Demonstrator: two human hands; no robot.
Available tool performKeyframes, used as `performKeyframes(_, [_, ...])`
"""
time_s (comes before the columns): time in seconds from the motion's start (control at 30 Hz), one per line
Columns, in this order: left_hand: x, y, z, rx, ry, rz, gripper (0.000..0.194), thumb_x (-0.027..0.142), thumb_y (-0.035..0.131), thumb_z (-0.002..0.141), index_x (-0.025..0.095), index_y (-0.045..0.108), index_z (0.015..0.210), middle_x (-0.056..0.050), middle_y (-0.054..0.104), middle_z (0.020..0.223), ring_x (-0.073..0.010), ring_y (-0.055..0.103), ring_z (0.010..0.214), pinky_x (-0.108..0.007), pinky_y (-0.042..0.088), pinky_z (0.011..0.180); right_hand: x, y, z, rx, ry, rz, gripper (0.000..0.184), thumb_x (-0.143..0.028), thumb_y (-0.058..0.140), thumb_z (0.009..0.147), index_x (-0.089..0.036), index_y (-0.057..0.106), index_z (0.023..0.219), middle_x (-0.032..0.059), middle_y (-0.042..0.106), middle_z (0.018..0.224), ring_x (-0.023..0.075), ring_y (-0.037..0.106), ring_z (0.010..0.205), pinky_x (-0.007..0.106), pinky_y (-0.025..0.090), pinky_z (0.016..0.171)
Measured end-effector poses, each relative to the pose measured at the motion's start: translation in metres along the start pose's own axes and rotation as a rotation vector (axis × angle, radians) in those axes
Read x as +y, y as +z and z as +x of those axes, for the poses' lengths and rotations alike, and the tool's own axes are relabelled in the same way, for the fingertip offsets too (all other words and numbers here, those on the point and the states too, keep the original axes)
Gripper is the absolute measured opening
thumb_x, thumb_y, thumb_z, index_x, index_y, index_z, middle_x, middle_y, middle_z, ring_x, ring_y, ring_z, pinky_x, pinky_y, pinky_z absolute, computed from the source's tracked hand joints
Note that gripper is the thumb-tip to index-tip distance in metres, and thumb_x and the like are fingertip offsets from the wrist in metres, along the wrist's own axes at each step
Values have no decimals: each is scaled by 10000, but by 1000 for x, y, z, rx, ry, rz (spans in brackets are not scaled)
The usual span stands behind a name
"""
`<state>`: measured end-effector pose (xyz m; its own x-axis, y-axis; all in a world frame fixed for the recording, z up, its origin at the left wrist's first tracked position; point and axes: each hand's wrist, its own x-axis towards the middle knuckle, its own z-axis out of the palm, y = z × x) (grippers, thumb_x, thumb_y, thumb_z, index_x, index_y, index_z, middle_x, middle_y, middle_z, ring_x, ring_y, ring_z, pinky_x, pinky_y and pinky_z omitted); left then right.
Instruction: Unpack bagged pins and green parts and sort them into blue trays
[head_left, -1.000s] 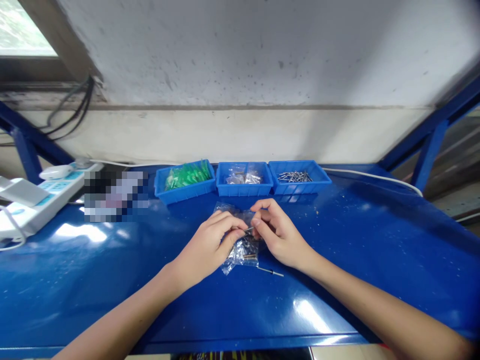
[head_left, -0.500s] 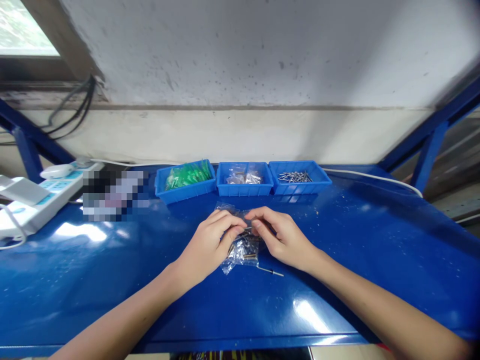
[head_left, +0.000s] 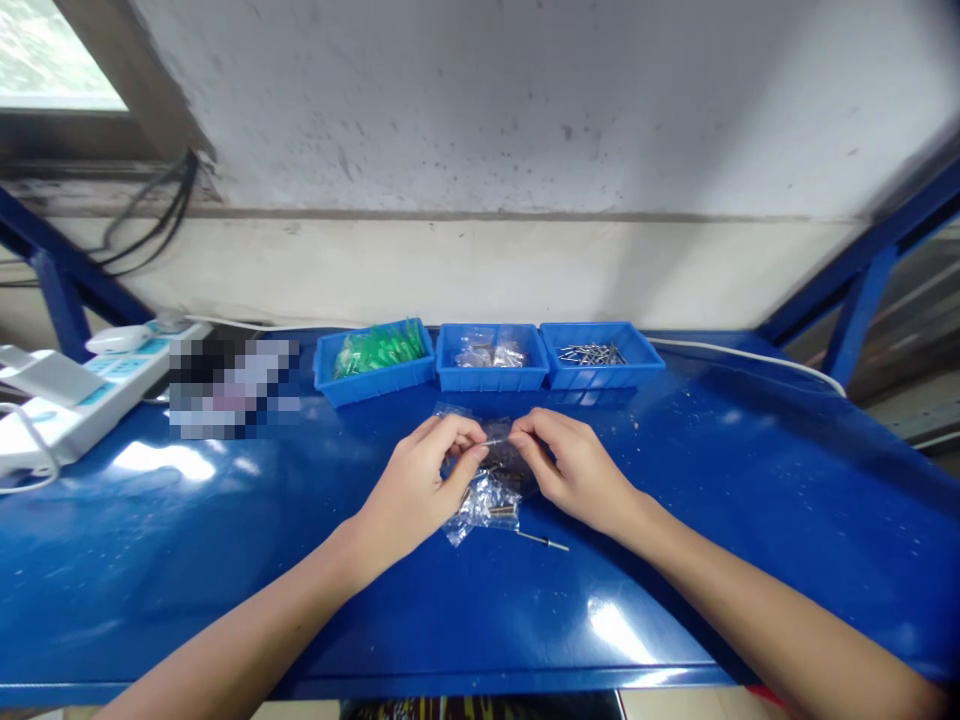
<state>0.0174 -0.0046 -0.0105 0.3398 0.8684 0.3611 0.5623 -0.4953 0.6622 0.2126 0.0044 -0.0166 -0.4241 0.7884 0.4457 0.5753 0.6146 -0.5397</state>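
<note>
A thin silvery blind rivet (head_left: 496, 441) spans the gap between my two hands, above the clear plastic bags. The thumb and forefinger of my left hand (head_left: 431, 480) are closed on one end of it. My right hand (head_left: 570, 465) pinches at its other end, though the fingertips partly hide the contact. Below them, clear bags (head_left: 480, 510) of small metal parts lie on the blue table (head_left: 420, 620). A loose rivet (head_left: 544, 541) with a dark collar rests just to the right of the bags.
Three blue bins line the back: one with green packets (head_left: 382, 347), one with clear bags (head_left: 491, 352), one with loose metal rivets (head_left: 592, 354). At left lie a white power strip (head_left: 112, 385) and a blurred-out object (head_left: 232, 390). A white cable (head_left: 750, 350) runs behind the bins.
Both hands have risen slightly away from the bags. The fingertips have drawn a little apart, and more of the rivet shows between them.
</note>
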Motion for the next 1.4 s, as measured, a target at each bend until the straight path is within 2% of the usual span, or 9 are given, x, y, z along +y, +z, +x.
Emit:
performKeyframes(0.23, [-3,-3,2,-19,-14,91,115,227,475,895,194,562,827,10,602,757,-142,560,732,-284,435,704,-4,-1,-2,-30,-11,20,128,-270,501,891,-156,546,928,25,587,774,133,544,698,264,422,656])
performKeyframes(0.37, [-2,-5,2,-53,-19,90,221,248,416,922,182,553,761,2,602,718,-146,570,716,-291,439,702,-6,-1,-2,-38,-67,-24,119,-215,450,906,-157,548,871,32,571,778,137,516,713,275,414,671])
performKeyframes(0.57, [0,-6,2,-45,-3,35,107,263,488,893,197,571,911,-2,612,793,-137,580,733,-267,457,675,-6,-3,-2,0,-42,-31,164,-226,423,918,-154,555,851,48,578,758,154,520,713,295,423,668])
performKeyframes(0.83, [-1,-10,4,-101,13,107,213,253,430,923,185,595,806,-8,626,752,-150,582,731,-290,444,700,-8,-7,1,11,-152,-35,135,-209,466,897,-166,592,873,44,608,770,155,531,706,307,444,681])
performKeyframes(0.97, [-4,-16,7,-218,-37,190,203,261,431,919,202,604,831,-3,631,767,-158,571,724,-300,429,673,8,-30,5,213,-192,-177,78,-186,528,843,-177,588,795,51,608,747,164,545,700,315,455,676])
performKeyframes(1.03, [-5,-15,6,-245,-16,282,189,236,449,899,198,591,781,0,630,753,-168,561,718,-322,417,681,28,-45,7,442,-73,-343,91,-212,533,840,-189,583,768,46,583,701,170,538,669,327,450,665])
performKeyframes(1.1, [-6,-12,4,-277,27,366,153,223,485,869,197,583,754,1,632,762,-184,555,738,-351,402,703,50,-59,10,599,132,-501,130,-273,525,845,-183,592,910,61,586,748,196,548,701,355,454,674])
performKeyframes(1.23, [-2,-2,-2,-276,82,449,86,263,546,826,204,603,802,-15,643,812,-222,552,803,-374,373,695,78,-64,11,541,287,-527,449,-366,555,814,-132,473,1189,117,579,910,242,567,794,367,471,632])
performKeyframes(1.4, [8,8,-5,-193,66,521,175,327,536,834,183,600,758,-38,650,767,-236,556,778,-401,354,700,51,-39,12,341,192,-379,411,-334,525,843,-146,459,1203,121,567,953,262,568,890,401,489,716])
